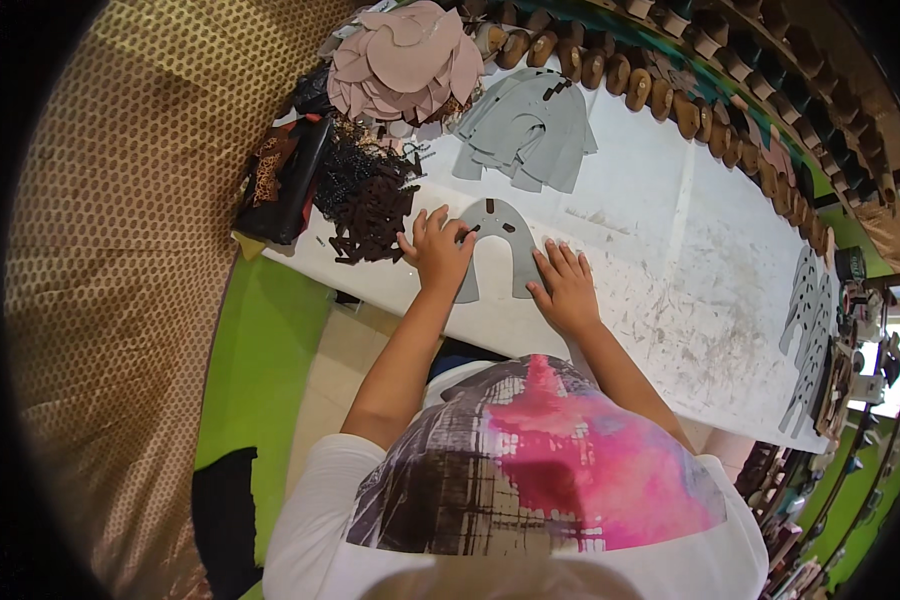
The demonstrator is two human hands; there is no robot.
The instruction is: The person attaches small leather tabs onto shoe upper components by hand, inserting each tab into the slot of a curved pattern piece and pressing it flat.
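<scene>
Gray U-shaped piece is lying flat near the front edge of the desk, left of the middle, with the curve facing the far edge and the two legs aimed back at me. Both my forearms reach over that front edge and angle in toward each other, so my hands end up one on each side of the U. My left hand is over the left leg, palm down, knuckles bent and fingers fanned out, with the thumb and index tips right around a little dark strip on the piece. Honestly can't tell if I'm pinching it or just touching it. My right hand is way more relaxed: palm down, fingers pretty straight and a bit apart, tips at the outer side of the right leg, thumb out toward the leg's end, nothing gripped. Two more dark strips sit on the curve. Just past my left fingers, toward the desk's left corner, there's a heap of dark brown strips. Farther back is a stack of gray pieces, with a pile of pink pieces beside it near the far left corner.
</scene>
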